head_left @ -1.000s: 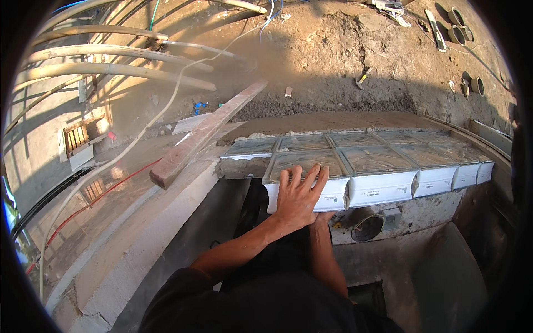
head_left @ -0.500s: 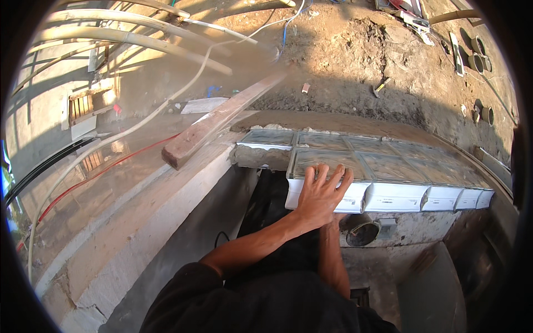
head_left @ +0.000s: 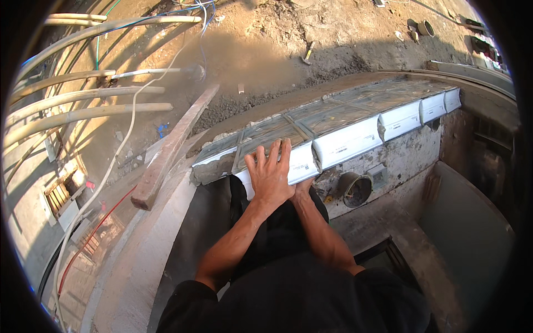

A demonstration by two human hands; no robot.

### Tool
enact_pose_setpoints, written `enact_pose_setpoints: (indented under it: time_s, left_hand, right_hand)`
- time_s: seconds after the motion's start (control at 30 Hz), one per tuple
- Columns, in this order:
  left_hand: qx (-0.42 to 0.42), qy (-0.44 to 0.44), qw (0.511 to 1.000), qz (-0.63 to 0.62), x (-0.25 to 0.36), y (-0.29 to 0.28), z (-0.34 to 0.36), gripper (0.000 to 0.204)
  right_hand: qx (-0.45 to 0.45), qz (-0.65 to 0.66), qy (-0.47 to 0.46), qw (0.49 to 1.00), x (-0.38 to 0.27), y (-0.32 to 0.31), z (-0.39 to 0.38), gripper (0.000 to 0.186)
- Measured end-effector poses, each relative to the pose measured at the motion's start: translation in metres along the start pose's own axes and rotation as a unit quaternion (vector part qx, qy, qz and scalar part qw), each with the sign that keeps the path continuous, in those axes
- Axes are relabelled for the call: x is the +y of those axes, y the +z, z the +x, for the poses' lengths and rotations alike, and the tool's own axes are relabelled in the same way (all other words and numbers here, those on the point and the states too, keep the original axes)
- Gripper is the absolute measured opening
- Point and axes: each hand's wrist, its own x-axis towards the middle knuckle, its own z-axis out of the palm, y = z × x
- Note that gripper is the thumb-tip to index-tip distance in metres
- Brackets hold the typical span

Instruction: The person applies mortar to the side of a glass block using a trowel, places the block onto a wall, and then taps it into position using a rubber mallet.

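A row of glass blocks with white sides and clear ribbed tops runs from the middle toward the right, with a second row behind it. My left hand grips the nearest block at the row's left end, fingers bent over its top and palm against the white side. Just right of it, my right hand reaches up under the lower edge of the same block; its fingers are hidden. Grey mortar fills the corner left of that block.
A wooden beam lies slanting across the left wall ledge. Beneath the blocks, a round pipe opening and a grey box sit in the wall. A hammer lies on the dirt beyond. Bamboo poles extend at upper left.
My view has turned and shifted, so the block rows now slant up toward the right. Both hands stay at the same end block, and more of my right forearm shows.
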Motion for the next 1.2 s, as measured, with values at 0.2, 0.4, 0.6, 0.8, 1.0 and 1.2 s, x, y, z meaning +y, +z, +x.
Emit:
enact_pose_setpoints:
  time_s: [0.2,0.4,0.6,0.8,1.0,1.2]
  left_hand:
    - [-0.006,0.003,1.000,0.021,0.007,-0.007,0.003,0.111]
    - [-0.029,0.024,0.998,0.055,0.011,-0.013,0.006,0.125]
    - [-0.047,0.044,0.995,0.082,0.014,-0.013,0.012,0.128]
    - [-0.037,0.048,0.993,0.100,0.019,-0.011,0.013,0.123]
    - [-0.056,0.016,0.995,0.081,0.021,-0.011,0.013,0.121]
    - [-0.069,0.001,0.994,0.080,0.020,-0.010,0.014,0.121]
  right_hand:
    - [0.002,0.068,-0.010,0.998,-0.013,0.018,-0.014,0.039]
    - [0.030,0.019,-0.004,0.999,-0.013,0.021,-0.014,0.046]
    - [0.040,0.007,0.005,0.999,-0.009,0.014,-0.014,0.049]
    - [0.036,-0.013,-0.004,0.999,0.000,0.006,-0.008,0.048]
    - [0.032,-0.001,-0.012,0.999,0.002,0.006,-0.006,0.050]
    - [0.005,-0.009,0.003,1.000,0.002,0.003,-0.004,0.050]
